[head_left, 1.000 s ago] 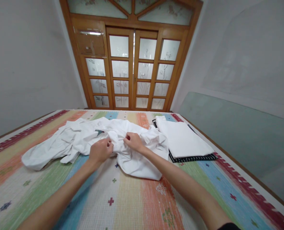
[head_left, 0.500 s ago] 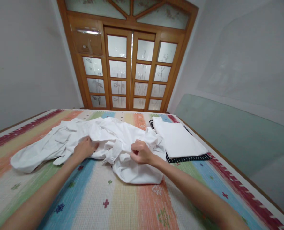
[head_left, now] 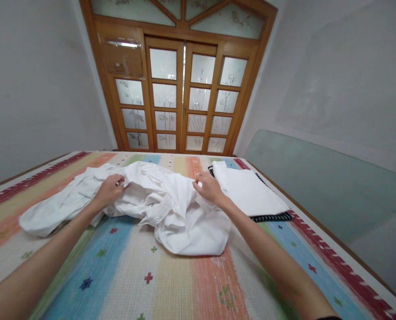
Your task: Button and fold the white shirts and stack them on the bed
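Note:
A rumpled white shirt (head_left: 161,195) lies spread across the striped cloth, with what looks like its collar near the middle of the heap. My left hand (head_left: 112,189) is at the shirt's left-centre part, fingers bent and pinching a raised fold. On the right, my right hand (head_left: 208,186) grips the shirt's far right edge between thumb and fingers. Fabric between the two hands is lifted slightly and wrinkled. The loose left end of the shirt lies flat, past my left wrist.
A folded white garment (head_left: 251,189) rests on a black-and-white patterned cloth (head_left: 273,218) right of my right hand. The colourful striped cover (head_left: 127,266) spreads beneath everything. A pale green panel (head_left: 325,178) stands along the right edge. Wooden glass-paned doors (head_left: 181,98) stand beyond the far edge.
Both hands have moved away from me, the left also leftward and the right a little rightward. The fabric between them is drawn up and shifted with them.

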`<action>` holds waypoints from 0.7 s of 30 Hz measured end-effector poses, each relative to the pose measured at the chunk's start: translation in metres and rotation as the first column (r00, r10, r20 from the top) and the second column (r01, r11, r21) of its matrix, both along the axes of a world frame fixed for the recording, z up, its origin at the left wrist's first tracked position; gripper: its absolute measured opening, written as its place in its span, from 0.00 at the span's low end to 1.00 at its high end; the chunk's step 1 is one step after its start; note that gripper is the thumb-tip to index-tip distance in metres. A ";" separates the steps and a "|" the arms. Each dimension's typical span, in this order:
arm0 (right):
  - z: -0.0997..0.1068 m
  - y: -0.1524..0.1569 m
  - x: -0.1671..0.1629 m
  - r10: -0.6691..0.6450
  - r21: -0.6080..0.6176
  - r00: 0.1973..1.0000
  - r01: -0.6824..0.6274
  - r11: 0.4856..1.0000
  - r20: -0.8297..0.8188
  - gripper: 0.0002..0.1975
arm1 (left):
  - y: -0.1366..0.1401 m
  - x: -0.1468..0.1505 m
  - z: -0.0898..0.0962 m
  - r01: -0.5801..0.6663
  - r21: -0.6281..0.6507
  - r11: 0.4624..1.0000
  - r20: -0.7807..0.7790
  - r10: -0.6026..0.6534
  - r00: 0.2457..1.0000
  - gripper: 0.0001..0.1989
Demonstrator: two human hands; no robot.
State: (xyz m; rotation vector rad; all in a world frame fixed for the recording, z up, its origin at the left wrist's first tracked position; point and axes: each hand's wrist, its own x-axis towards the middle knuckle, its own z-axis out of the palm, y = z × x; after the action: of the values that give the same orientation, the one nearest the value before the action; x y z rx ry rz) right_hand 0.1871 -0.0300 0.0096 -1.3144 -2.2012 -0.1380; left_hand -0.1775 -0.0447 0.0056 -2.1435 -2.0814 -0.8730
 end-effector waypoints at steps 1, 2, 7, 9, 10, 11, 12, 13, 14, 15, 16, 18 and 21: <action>0.000 0.011 0.007 -0.060 -0.022 0.998 0.060 0.998 0.002 0.08 | -0.003 -0.002 0.003 0.006 0.024 1.000 0.040 -0.007 0.999 0.13; -0.002 0.021 0.013 -0.107 -0.060 0.994 0.108 0.992 0.010 0.07 | -0.006 -0.004 0.006 0.005 0.042 0.999 0.088 -0.009 0.996 0.14; -0.025 0.044 0.026 -0.214 -0.234 0.967 0.242 0.942 0.139 0.12 | -0.021 -0.004 0.013 -0.042 0.082 0.996 0.216 0.024 0.976 0.12; -0.033 0.045 0.025 -0.151 -0.335 0.974 0.200 0.921 0.167 0.16 | -0.024 -0.006 0.013 -0.053 0.159 0.986 0.213 0.018 0.977 0.12; -0.035 0.044 0.024 -0.129 -0.371 0.976 0.186 0.910 0.173 0.19 | -0.024 -0.008 0.012 -0.054 0.207 0.977 0.210 0.010 0.978 0.13; -0.036 0.043 0.022 -0.123 -0.394 0.975 0.189 0.899 0.187 0.22 | -0.023 -0.011 0.012 -0.060 0.258 0.964 0.209 0.005 0.978 0.13; -0.036 0.041 0.021 -0.129 -0.412 0.968 0.209 0.887 0.214 0.24 | -0.022 -0.014 0.012 -0.069 0.307 0.949 0.211 0.003 0.978 0.13; -0.036 0.040 0.020 -0.135 -0.430 0.958 0.236 0.871 0.252 0.25 | -0.021 -0.017 0.012 -0.083 0.350 0.933 0.215 0.006 0.977 0.12; -0.034 0.039 0.018 -0.134 -0.450 0.947 0.259 0.854 0.291 0.24 | -0.020 -0.020 0.012 -0.104 0.384 0.917 0.224 0.016 0.974 0.12; -0.032 0.038 0.017 -0.125 -0.471 0.937 0.276 0.838 0.326 0.21 | -0.019 -0.023 0.013 -0.132 0.410 0.903 0.240 0.033 0.970 0.11; -0.031 0.037 0.017 -0.112 -0.487 0.929 0.284 0.826 0.352 0.17 | -0.019 -0.025 0.015 -0.166 0.422 0.891 0.263 0.055 0.963 0.10; -0.027 0.035 0.017 -0.092 -0.499 0.924 0.283 0.819 0.372 0.11 | -0.021 -0.028 0.021 -0.268 0.407 0.873 0.341 0.127 0.931 0.08; -0.019 0.034 0.022 -0.096 -0.482 0.922 0.282 0.830 0.374 0.10 | -0.026 -0.034 0.034 -0.480 0.301 0.824 0.488 0.299 0.820 0.05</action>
State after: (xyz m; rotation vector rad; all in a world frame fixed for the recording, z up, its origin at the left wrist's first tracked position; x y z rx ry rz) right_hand 0.2091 0.0038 -0.0098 -1.9434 -2.4920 0.2061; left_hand -0.2111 -0.0709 0.0393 -1.3140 -2.1337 -1.6414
